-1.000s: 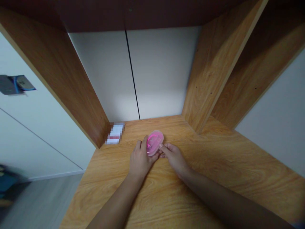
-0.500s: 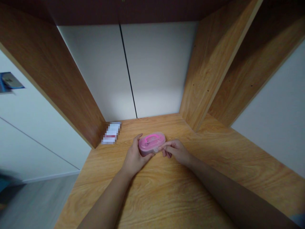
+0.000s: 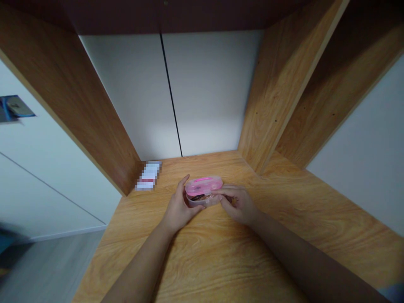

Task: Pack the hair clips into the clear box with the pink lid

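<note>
A small oval clear box with a pink lid (image 3: pixel 203 185) sits near the back of the wooden desk (image 3: pixel 240 248). Its lid is raised a little, and dark contents show in the gap underneath. My left hand (image 3: pixel 178 208) cups the box's left end, thumb up against its side. My right hand (image 3: pixel 237 203) grips the right front edge of the box with pinched fingers.
A small white packet (image 3: pixel 147 176) lies at the back left of the desk, against the wooden side panel (image 3: pixel 78 109). Another wooden panel (image 3: pixel 277 92) rises on the right. A white wall with a dark seam (image 3: pixel 172 97) closes the back.
The box has been turned from tilted up to lying level, and its pink lid has now lifted slightly. Both hands stay on it.
</note>
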`<state>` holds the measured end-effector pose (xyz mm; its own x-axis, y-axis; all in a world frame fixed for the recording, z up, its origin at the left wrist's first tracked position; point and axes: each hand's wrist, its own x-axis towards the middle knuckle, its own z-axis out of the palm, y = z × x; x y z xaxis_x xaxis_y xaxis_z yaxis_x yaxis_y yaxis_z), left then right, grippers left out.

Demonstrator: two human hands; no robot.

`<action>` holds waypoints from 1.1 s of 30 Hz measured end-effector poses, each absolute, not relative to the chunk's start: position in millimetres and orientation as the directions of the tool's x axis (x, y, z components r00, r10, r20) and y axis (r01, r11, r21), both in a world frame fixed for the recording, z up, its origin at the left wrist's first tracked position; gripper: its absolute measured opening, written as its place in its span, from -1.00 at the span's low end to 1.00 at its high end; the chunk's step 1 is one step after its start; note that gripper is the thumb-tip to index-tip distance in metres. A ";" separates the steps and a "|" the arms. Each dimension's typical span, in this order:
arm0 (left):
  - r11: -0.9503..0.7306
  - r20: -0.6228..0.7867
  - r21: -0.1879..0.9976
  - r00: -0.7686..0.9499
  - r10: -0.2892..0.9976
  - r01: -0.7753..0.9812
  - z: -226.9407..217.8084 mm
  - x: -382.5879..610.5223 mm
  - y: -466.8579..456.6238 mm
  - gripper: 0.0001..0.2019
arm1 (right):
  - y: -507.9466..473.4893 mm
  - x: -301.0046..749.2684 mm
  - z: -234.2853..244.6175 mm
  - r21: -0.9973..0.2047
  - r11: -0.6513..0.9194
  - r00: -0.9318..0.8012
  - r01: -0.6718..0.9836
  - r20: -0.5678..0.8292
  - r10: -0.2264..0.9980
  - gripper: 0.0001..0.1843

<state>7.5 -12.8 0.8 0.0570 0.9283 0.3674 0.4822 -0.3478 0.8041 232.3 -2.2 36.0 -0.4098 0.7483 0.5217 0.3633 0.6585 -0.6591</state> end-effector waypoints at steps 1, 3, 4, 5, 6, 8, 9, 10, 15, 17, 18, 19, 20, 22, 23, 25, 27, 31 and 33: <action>-0.348 0.364 0.810 0.060 0.929 0.473 1.1 7.4 -12.8 0.05 | -1.7 232.2 35.6 -0.651 0.666 -0.413 0.364 0.528 0.742 -0.71; -0.359 0.368 0.819 0.071 0.927 0.448 1.7 6.8 -12.6 0.04 | -0.9 231.8 35.0 -0.634 0.674 -0.421 0.380 0.530 0.736 -0.73; -0.368 0.376 0.816 0.073 0.924 0.446 1.9 6.4 -12.6 0.03 | -0.7 231.7 34.7 -0.620 0.677 -0.425 0.396 0.530 0.734 -0.74; -0.377 0.386 0.810 0.075 0.919 0.448 2.0 5.9 -12.6 0.02 | -0.6 231.7 34.4 -0.600 0.683 -0.431 0.415 0.532 0.729 -0.76; -0.386 0.396 0.803 0.077 0.915 0.454 2.1 5.4 -12.6 0.00 | -0.5 232.0 34.0 -0.576 0.691 -0.441 0.437 0.532 0.723 -0.77; -0.400 0.413 0.789 0.080 0.907 0.466 2.2 4.5 -12.8 -0.01 | -0.7 233.1 33.3 -0.523 0.704 -0.462 0.481 0.532 0.710 -0.80; -0.405 0.419 0.784 0.081 0.905 0.470 2.0 4.1 -12.8 -0.02 | -0.9 233.8 33.0 -0.500 0.708 -0.468 0.499 0.532 0.705 -0.80; -0.409 0.422 0.782 0.083 0.903 0.470 1.8 3.7 -12.8 -0.02 | -1.2 234.4 32.9 -0.480 0.711 -0.473 0.513 0.533 0.702 -0.81; -0.418 0.406 0.809 0.119 0.906 0.413 -1.7 1.9 -10.7 -0.01 | -2.3 235.5 34.0 -0.464 0.746 -0.487 0.478 0.567 0.665 -0.85; -0.421 0.402 0.826 0.132 0.906 0.375 -4.1 1.4 -9.3 0.02 | -2.0 235.1 33.7 -0.458 0.770 -0.491 0.444 0.595 0.636 -0.86; -0.421 0.400 0.834 0.135 0.907 0.356 -5.4 1.2 -8.8 0.04 | -1.8 234.9 33.5 -0.452 0.779 -0.487 0.435 0.610 0.625 -0.86; -0.419 0.397 0.842 0.135 0.908 0.341 -6.4 1.1 -8.3 0.06 | -1.5 234.6 33.3 -0.444 0.784 -0.480 0.435 0.622 0.619 -0.85; -0.416 0.393 0.848 0.135 0.909 0.329 -7.2 1.1 -8.1 0.08 | -1.1 234.4 33.5 -0.436 0.784 -0.469 0.442 0.633 0.616 -0.83; -0.404 0.381 0.856 0.136 0.915 0.322 -7.9 1.2 -8.1 0.11 | -0.4 233.7 35.2 -0.420 0.780 -0.438 0.464 0.657 0.613 -0.80; -0.395 0.372 0.860 0.135 0.919 0.324 -7.6 1.4 -8.3 0.13 | 0.0 233.2 36.7 -0.411 0.779 -0.423 0.473 0.670 0.610 -0.78; -0.378 0.354 0.869 0.132 0.926 0.319 -6.2 1.9 -9.0 0.18 | 0.7 232.5 40.3 -0.394 0.780 -0.409 0.486 0.686 0.602 -0.74; -0.370 0.345 0.880 0.136 0.929 0.297 -4.0 2.8 -9.8 0.23 | 1.8 232.1 42.8 -0.389 0.769 -0.401 0.507 0.683 0.610 -0.66; -0.358 0.329 0.901 0.150 0.932 0.246 0.9 4.7 -11.5 0.26 | 5.2 232.7 40.5 -0.399 0.728 -0.390 0.558 0.648 0.654 -0.47; -0.350 0.320 0.909 0.160 0.934 0.225 3.0 5.5 -12.4 0.27 | 7.0 233.0 37.5 -0.414 0.714 -0.391 0.565 0.627 0.673 -0.41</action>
